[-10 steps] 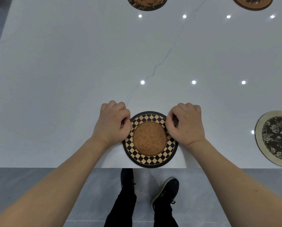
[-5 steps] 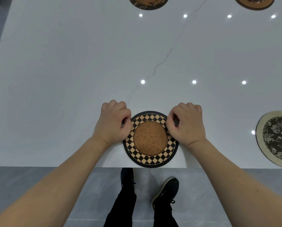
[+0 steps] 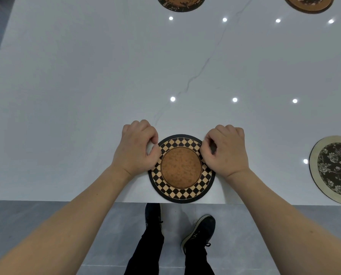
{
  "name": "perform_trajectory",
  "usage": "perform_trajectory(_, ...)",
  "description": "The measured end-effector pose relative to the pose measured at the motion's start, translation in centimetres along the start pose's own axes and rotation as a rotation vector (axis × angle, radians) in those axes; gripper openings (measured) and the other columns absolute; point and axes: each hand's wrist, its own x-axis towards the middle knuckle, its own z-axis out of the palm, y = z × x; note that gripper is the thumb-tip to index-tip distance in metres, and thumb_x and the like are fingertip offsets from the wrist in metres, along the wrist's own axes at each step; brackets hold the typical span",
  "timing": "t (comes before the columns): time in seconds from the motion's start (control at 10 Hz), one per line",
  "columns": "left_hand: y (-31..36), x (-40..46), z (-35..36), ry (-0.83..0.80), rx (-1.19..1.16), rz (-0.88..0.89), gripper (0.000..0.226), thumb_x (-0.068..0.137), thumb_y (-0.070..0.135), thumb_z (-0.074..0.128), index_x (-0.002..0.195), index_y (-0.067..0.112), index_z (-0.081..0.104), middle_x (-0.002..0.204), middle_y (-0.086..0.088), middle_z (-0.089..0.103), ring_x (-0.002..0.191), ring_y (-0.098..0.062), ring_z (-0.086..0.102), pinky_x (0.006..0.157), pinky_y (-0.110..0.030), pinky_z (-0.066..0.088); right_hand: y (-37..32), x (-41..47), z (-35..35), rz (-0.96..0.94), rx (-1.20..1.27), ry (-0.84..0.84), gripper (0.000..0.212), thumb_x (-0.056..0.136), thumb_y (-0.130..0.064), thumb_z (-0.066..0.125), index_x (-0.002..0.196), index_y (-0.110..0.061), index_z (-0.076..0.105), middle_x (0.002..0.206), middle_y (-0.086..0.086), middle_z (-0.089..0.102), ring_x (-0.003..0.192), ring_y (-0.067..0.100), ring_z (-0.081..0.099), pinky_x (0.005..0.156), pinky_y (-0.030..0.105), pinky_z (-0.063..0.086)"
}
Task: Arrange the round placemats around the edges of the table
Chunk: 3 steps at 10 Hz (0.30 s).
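View from above, looking down at a white table (image 3: 86, 96) w/ a thin grey vein and small reflected ceiling lights. A person stands at the near edge; black trousers and dark trainers show below it on a grey tiled floor.

Centre, right at the near edge: a round checkered placemat (image 3: 181, 168), black rim, black-and-tan diamond ring, cork-brown middle. It lies flat, its near rim about level w/ the table edge.

Left hand (image 3: 137, 147) sits on the mat's left side, fingers curled under, thumb and fingertips bunched at the rim. Right hand (image 3: 225, 148) mirrors it on the right side. Both look to be pinching or nudging the rim, but the fingertips are tucked out of sight, so whether they actually grip the edge or just press on it, can't tell for sure. Neither hand is spread flat.

Holding it at opposite sides makes sense: two contact points let the person square and centre the mat vs. the edge w/o it spinning.

Other mats are set out too: a floral placemat (image 3: 334, 169), cream rim w/ dark flowered centre, along the same near edge, well apart to the right; two brown placemats, one (image 3: 181, 3) and another (image 3: 308, 3), at the far side, cut off by the frame.

My read: this mat is about placed, final adjustment stage.
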Motion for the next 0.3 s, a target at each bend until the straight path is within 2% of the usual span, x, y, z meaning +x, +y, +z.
perform_trajectory(0.2, 0.2, 0.3, 0.1, 0.037, 0.002, -0.024, 0.023, 0.078, 0.024, 0.046, 0.092, 0.011, 0.057, 0.090, -0.001, 0.050, 0.083, -0.017, 0.048, 0.082, -0.032, 0.034, 0.0, 0.2, -0.3, 0.015, 0.039, -0.019, 0.017, 0.079, -0.022, 0.054, 0.064, -0.014, 0.054, 0.064, -0.003, 0.051, 0.066, 0.018, 0.043, 0.072, 0.032, 0.031)
perform_trajectory(0.3, 0.6, 0.5, 0.0, 0.036, 0.082, -0.026, 0.027, 0.084, 0.025, 0.044, 0.099, 0.008, 0.059, 0.097, -0.007, 0.055, 0.087, -0.023, 0.049, 0.082, -0.039, 0.040, 0.3, 0.2, -1.0, 0.038, 0.138, -0.033, 0.012, 0.082, -0.021, 0.055, 0.075, -0.013, 0.061, 0.073, 0.000, 0.057, 0.070, 0.020, 0.049, 0.072, 0.034, 0.038)
